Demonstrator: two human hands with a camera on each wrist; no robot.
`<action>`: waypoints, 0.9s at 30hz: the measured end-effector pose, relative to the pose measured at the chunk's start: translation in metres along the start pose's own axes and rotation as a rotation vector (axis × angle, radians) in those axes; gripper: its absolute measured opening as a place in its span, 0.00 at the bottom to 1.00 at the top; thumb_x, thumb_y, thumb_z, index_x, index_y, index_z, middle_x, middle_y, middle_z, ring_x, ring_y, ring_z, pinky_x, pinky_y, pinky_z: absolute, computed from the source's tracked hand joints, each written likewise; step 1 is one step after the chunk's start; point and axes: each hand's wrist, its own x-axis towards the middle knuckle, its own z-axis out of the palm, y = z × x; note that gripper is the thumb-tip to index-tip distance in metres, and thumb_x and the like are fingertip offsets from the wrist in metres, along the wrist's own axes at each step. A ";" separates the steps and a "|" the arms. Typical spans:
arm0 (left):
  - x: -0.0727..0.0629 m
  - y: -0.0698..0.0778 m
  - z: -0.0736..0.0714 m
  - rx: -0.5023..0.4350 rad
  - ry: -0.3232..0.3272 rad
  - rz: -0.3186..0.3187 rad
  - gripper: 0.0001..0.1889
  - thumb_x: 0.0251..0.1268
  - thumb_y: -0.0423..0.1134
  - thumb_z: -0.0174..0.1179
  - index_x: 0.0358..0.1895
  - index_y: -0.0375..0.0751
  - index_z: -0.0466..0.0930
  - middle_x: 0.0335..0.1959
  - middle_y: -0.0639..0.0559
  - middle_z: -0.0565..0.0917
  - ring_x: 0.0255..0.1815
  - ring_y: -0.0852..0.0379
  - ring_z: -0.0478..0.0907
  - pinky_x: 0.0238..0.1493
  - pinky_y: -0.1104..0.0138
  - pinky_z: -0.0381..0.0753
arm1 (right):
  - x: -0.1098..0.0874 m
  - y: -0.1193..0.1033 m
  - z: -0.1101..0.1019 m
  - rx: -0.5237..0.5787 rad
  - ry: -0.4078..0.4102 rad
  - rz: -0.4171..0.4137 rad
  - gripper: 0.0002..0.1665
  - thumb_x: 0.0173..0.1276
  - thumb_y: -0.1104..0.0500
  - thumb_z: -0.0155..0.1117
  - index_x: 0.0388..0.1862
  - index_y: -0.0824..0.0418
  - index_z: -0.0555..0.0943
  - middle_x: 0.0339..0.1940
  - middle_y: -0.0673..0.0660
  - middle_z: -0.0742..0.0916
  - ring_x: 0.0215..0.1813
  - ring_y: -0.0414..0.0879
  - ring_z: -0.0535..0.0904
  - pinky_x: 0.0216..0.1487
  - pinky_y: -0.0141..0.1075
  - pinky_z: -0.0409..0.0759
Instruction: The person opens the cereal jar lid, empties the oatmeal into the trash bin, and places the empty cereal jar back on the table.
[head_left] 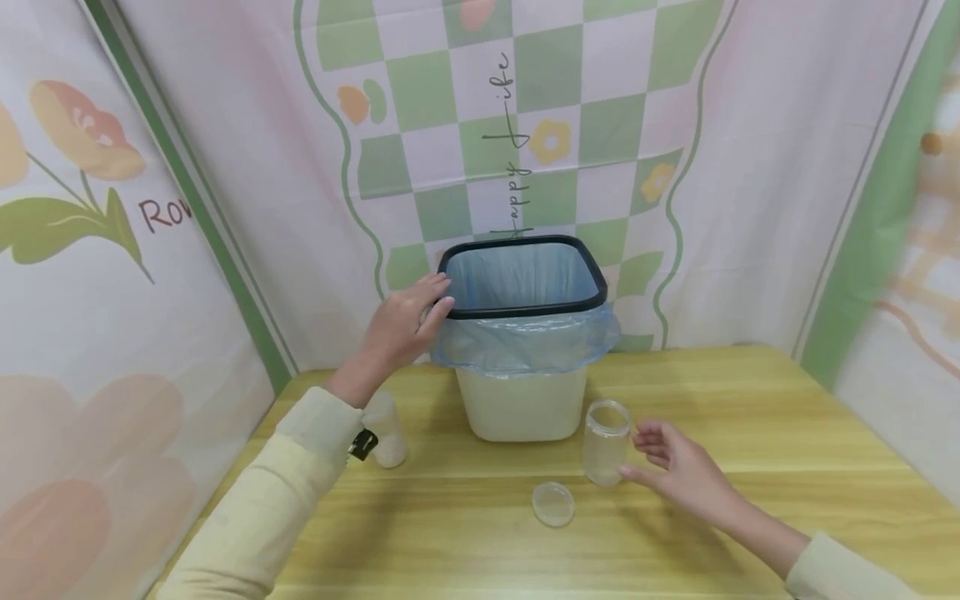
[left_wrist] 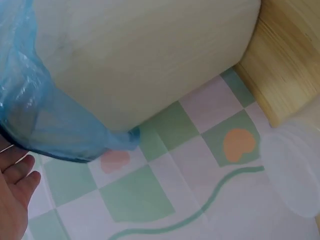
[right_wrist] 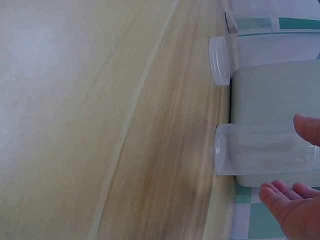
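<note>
A cream trash bin (head_left: pixel 521 404) stands on the wooden table, lined with a blue plastic bag (head_left: pixel 525 342) under a black rim ring (head_left: pixel 517 313). My left hand (head_left: pixel 408 321) is at the rim's left side, fingers loosely extended; in the left wrist view its fingertips (left_wrist: pixel 31 180) lie right by the black edge. To the right of the bin is a clear, lidless jar (head_left: pixel 606 446), upright. My right hand (head_left: pixel 686 475) is beside this jar, thumb and fingers spread apart around its right side. In front of the jar lies a clear round lid (head_left: pixel 553 505).
Another clear jar (head_left: pixel 388 437), with something whitish low inside, stands left of the bin, partly behind my left forearm. A printed curtain (head_left: pixel 480 125) hangs behind the table, and more printed fabric (head_left: pixel 90 333) closes off the sides.
</note>
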 end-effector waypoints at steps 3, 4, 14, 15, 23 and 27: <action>-0.007 -0.006 -0.004 0.015 0.047 0.002 0.20 0.74 0.41 0.52 0.60 0.30 0.76 0.60 0.38 0.77 0.63 0.43 0.73 0.63 0.53 0.71 | -0.004 -0.001 -0.001 0.012 0.001 0.002 0.40 0.57 0.59 0.75 0.58 0.80 0.66 0.51 0.72 0.80 0.53 0.64 0.78 0.54 0.49 0.78; -0.010 -0.008 -0.005 0.017 0.058 -0.004 0.20 0.74 0.41 0.52 0.60 0.30 0.77 0.59 0.38 0.78 0.62 0.43 0.74 0.62 0.53 0.72 | -0.006 -0.001 -0.002 0.015 -0.001 0.002 0.40 0.57 0.59 0.75 0.58 0.80 0.66 0.51 0.72 0.80 0.53 0.64 0.78 0.54 0.49 0.78; -0.042 -0.029 -0.011 0.048 0.114 -0.046 0.18 0.71 0.38 0.55 0.58 0.30 0.78 0.55 0.37 0.80 0.56 0.40 0.78 0.57 0.50 0.76 | -0.019 -0.004 -0.001 0.061 -0.029 0.042 0.37 0.59 0.57 0.73 0.58 0.77 0.68 0.51 0.67 0.80 0.53 0.61 0.78 0.53 0.45 0.79; -0.046 -0.031 -0.011 0.046 0.109 -0.067 0.19 0.71 0.38 0.55 0.59 0.31 0.78 0.56 0.37 0.80 0.56 0.40 0.78 0.58 0.50 0.75 | -0.020 -0.005 -0.001 0.066 -0.030 0.047 0.37 0.59 0.56 0.73 0.58 0.77 0.68 0.51 0.67 0.80 0.53 0.60 0.78 0.53 0.44 0.79; -0.077 -0.041 -0.019 0.027 -0.020 -0.275 0.25 0.74 0.46 0.53 0.64 0.29 0.72 0.62 0.34 0.75 0.62 0.37 0.71 0.64 0.47 0.68 | -0.024 -0.004 0.007 0.115 -0.048 0.042 0.35 0.58 0.58 0.74 0.57 0.76 0.69 0.51 0.65 0.80 0.53 0.59 0.78 0.53 0.35 0.79; -0.094 -0.044 -0.023 -0.009 -0.100 -0.379 0.31 0.74 0.52 0.51 0.68 0.30 0.67 0.65 0.33 0.70 0.66 0.35 0.66 0.67 0.45 0.63 | -0.027 -0.005 0.011 0.145 -0.081 0.036 0.36 0.59 0.58 0.73 0.58 0.77 0.68 0.52 0.65 0.80 0.54 0.60 0.78 0.53 0.37 0.79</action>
